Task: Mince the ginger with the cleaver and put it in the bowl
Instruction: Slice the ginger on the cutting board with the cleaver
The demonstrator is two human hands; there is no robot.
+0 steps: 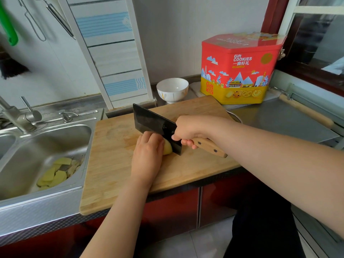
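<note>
Wood-handled cleaver (158, 127) gripped in right hand (188, 130), blade on ginger (167, 148); left hand (149, 148) fingers curled, seemingly pinning it.

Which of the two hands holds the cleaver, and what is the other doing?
The right hand grips the cleaver by its wooden handle. The left hand rests on the ginger on the cutting board, beside the blade.

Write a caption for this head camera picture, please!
Left hand steadies ginger on the cutting board while right hand slices with cleaver.
</note>
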